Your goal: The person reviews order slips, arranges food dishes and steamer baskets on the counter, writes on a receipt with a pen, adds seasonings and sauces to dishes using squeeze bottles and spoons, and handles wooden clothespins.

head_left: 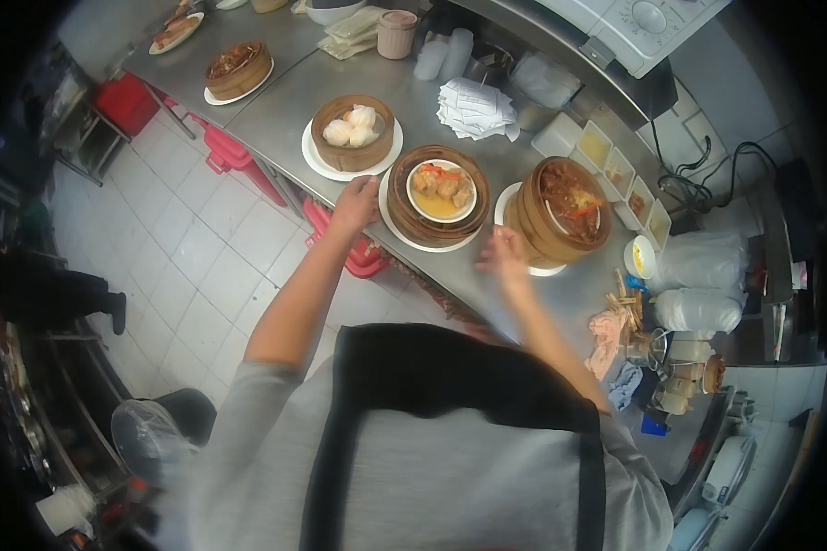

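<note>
My left hand (355,206) is at the counter edge, fingers drawn together at the left rim of a white plate (415,241). That plate bears a bamboo steamer (396,204) with a small dish of pale food pieces in yellow sauce (441,191). Motion smears my right hand (505,254), which is beside the near-left rim of another plate (505,204). On this one stands a taller bamboo steamer stack (535,230) topped with dark, saucy food (570,204). A third steamer (352,163) holding white dumplings (353,129) sits on a plate just beyond my left hand.
Farther left along the steel counter (280,124) is another plated steamer (236,72). Paper slips (476,108) lie behind the middle steamer. Small containers (613,170) line the back right, near cloths (608,340). Red bins (239,161) stand below the counter.
</note>
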Tool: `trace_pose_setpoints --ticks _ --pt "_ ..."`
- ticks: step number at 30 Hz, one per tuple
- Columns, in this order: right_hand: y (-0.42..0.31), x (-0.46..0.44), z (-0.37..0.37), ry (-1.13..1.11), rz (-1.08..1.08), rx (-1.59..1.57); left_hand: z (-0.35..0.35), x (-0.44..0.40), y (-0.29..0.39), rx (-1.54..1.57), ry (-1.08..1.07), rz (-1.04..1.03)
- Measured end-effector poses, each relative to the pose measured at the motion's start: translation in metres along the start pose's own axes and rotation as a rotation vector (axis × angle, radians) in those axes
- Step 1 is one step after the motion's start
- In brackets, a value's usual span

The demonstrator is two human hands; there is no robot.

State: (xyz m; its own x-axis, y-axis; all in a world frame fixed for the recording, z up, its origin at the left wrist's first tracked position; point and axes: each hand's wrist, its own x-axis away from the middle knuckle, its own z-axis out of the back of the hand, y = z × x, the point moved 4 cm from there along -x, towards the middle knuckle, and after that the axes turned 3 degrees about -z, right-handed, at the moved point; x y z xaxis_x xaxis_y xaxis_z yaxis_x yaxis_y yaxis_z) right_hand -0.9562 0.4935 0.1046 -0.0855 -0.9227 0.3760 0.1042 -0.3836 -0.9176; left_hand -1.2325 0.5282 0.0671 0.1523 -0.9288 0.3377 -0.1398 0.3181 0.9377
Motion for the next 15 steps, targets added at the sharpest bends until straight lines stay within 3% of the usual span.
trace_pose_setpoints --ticks 1,8,9,13,15 --pt "0.007 0.007 -0.013 -0.005 -0.157 -0.157 -0.003 -0.003 0.002 0.015 -0.033 0.030" --pt "0.015 -0.047 -0.039 -0.132 0.150 -0.260 -0.008 -0.016 0.004 0.037 -0.152 0.090" --pt "0.005 -0.037 -0.041 -0.136 0.093 -0.396 -0.005 -0.014 0.000 0.036 -0.158 0.074" --pt "-0.007 -0.026 -0.044 -0.242 0.195 -0.426 -0.005 0.000 -0.007 0.490 -0.242 0.055" --pt "-0.018 -0.010 -0.046 -0.253 0.143 -0.404 -0.008 0.022 -0.004 0.608 -0.100 -0.015"
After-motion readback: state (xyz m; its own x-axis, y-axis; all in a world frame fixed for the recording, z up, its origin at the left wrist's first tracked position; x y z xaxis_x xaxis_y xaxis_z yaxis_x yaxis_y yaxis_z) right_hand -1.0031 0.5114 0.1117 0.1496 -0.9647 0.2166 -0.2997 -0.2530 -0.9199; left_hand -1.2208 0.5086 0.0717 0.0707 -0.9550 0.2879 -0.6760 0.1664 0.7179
